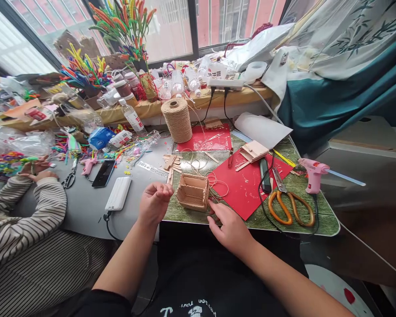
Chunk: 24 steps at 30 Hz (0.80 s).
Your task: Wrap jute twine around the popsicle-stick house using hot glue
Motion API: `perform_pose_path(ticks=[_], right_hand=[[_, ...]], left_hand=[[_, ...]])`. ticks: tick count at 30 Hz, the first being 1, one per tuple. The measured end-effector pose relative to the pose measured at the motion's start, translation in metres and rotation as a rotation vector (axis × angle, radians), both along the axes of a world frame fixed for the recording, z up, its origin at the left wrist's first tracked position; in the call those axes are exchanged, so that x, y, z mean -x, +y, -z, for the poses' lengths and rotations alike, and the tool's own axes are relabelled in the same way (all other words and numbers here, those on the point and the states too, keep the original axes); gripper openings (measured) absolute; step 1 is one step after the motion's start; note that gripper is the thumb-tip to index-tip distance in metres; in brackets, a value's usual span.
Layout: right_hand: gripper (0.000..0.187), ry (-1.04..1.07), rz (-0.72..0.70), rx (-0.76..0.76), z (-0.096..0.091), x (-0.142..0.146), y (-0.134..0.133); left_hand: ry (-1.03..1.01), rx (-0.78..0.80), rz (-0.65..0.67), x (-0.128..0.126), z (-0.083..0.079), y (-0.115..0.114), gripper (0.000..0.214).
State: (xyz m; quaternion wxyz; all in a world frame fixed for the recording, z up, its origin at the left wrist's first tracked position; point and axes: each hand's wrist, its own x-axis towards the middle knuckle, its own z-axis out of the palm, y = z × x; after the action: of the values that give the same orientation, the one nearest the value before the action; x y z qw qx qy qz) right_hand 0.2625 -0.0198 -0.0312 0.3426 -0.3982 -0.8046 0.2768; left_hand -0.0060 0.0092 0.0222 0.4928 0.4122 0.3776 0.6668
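A small wooden stick box (193, 192) is seen lying between the two hands, wound with jute twine (218, 182); the left hand (155, 203) is held just beside it, fingers loosely curled, its grasp not discernible; the right hand (229, 226) is laid flat, fingertips touching the box's base; orange-handled scissors (288, 203) are seen right of the right hand.

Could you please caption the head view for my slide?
Two bare hands, left hand and right hand, flank a small wooden stick box wound with jute twine.

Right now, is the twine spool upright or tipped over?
Upright: the twine spool stands on end, its core hole facing up, behind the small box.
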Motion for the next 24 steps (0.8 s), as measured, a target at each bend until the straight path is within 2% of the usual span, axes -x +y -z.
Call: perform_pose_path(ticks=[7, 13, 20, 24], right_hand=[[0.049, -0.025, 0.004, -0.004, -0.002, 0.002, 0.0], [0.052, -0.102, -0.013, 0.012, -0.002, 0.006, -0.004], [0.053, -0.068, -0.024, 0.043, -0.001, 0.002, -0.004], [0.054, -0.063, -0.031, 0.036, -0.003, 0.0, -0.005]], left_hand=[[0.147, -0.027, -0.028, 0.004, 0.003, 0.0, 0.05], [0.487, -0.07, 0.044, -0.005, 0.004, -0.004, 0.022], [0.644, -0.113, 0.115, -0.013, 0.003, -0.01, 0.02], [0.701, -0.087, 0.093, -0.014, -0.003, -0.013, 0.024]])
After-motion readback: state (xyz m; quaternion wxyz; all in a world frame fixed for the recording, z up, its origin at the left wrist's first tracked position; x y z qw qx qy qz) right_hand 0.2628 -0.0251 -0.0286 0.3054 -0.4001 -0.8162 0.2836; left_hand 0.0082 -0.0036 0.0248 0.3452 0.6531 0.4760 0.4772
